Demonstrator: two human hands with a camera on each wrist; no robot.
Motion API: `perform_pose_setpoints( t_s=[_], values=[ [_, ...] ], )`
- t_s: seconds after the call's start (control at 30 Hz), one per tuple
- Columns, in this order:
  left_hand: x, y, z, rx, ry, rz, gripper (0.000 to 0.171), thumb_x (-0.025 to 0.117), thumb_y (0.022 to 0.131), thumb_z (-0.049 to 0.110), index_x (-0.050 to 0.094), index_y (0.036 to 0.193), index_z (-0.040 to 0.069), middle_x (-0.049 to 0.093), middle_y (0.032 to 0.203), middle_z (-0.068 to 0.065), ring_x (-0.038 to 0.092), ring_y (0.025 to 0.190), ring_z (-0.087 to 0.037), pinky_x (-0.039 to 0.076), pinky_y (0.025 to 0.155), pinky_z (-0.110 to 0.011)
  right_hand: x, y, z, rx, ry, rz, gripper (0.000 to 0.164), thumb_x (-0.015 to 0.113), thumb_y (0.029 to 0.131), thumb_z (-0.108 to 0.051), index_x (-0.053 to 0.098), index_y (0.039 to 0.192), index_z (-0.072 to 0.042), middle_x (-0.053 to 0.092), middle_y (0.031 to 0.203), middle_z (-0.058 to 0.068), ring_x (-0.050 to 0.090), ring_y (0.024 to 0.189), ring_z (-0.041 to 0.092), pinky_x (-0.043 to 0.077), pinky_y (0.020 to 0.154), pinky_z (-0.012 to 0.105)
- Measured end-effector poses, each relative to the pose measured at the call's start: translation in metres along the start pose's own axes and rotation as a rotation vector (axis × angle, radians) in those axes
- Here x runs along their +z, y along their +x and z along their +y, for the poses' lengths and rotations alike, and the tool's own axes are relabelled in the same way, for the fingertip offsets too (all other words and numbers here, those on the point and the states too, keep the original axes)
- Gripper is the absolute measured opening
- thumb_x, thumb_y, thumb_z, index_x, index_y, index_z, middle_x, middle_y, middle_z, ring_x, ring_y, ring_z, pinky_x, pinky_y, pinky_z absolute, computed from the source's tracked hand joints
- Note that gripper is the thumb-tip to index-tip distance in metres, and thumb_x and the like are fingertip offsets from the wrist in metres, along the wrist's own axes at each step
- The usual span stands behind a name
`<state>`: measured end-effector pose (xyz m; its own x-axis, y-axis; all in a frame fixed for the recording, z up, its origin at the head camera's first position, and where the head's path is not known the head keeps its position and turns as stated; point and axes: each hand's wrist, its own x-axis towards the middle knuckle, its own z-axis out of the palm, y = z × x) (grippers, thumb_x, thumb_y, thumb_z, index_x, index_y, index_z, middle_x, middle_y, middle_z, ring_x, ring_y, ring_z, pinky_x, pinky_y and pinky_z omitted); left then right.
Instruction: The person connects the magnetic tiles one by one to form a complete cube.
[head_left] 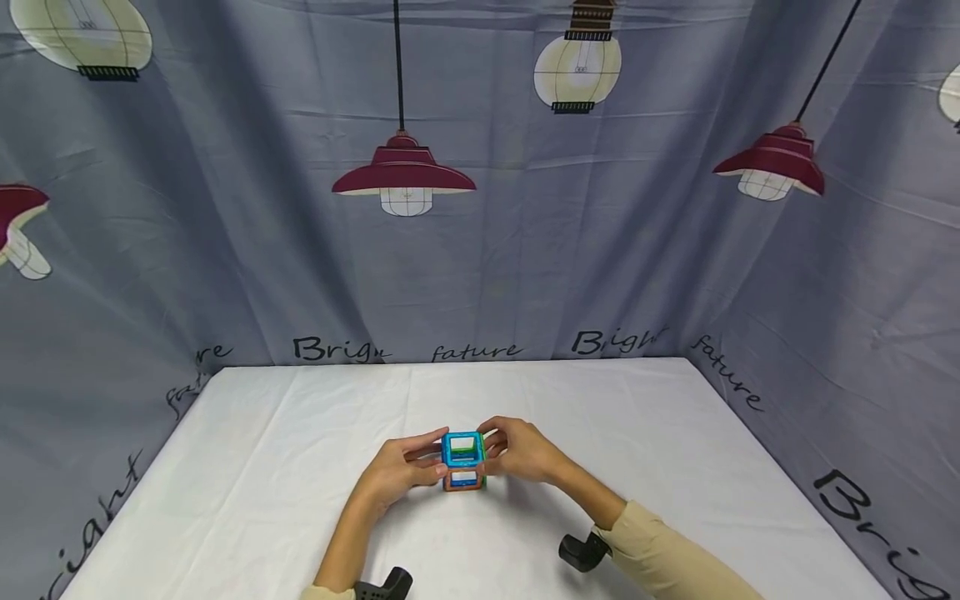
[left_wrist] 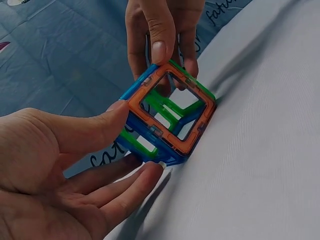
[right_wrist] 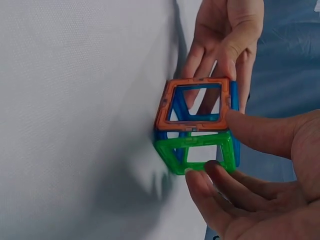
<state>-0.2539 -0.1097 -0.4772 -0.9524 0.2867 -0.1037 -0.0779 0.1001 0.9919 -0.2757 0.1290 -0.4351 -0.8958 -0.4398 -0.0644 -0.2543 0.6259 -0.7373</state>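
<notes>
A small cube of magnetic tiles (head_left: 463, 462) stands on the white-covered table between both hands. Its top tile is blue; the tile facing me is an orange square frame (left_wrist: 142, 114). My left hand (head_left: 396, 472) holds the cube by its blue left side, thumb at the orange tile's edge and fingertips low on that side. From the right, my right hand (head_left: 527, 450) grips it, its thumb on the orange tile and its fingertips against the green side tile (right_wrist: 227, 150). Through the open frames, more blue and green tiles show at the back.
White cloth (head_left: 300, 450) covers the table around the cube. A grey-blue curtain (head_left: 480, 275) printed with lamps and lettering hangs behind it and along both sides. Each wrist wears a black camera (head_left: 583, 552).
</notes>
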Motion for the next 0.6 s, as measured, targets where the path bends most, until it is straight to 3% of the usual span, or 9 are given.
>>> perform_pose_setpoints(
  t_s=[0.6],
  values=[
    [0.016,0.036,0.008,-0.035,-0.019,0.039,0.061,0.079,0.083,-0.001,0.061,0.141,0.008,0.059,0.141,-0.026,0.059,0.129,-0.039,0.061,0.087,-0.037,-0.013,0.010,0.013,0.089,-0.026,0.128,0.057,0.086,0.078,-0.014,0.066,0.130,-0.003,0.072,0.110,0.008,0.067,0.099,0.026,0.056,0.080,0.036]
  ],
)
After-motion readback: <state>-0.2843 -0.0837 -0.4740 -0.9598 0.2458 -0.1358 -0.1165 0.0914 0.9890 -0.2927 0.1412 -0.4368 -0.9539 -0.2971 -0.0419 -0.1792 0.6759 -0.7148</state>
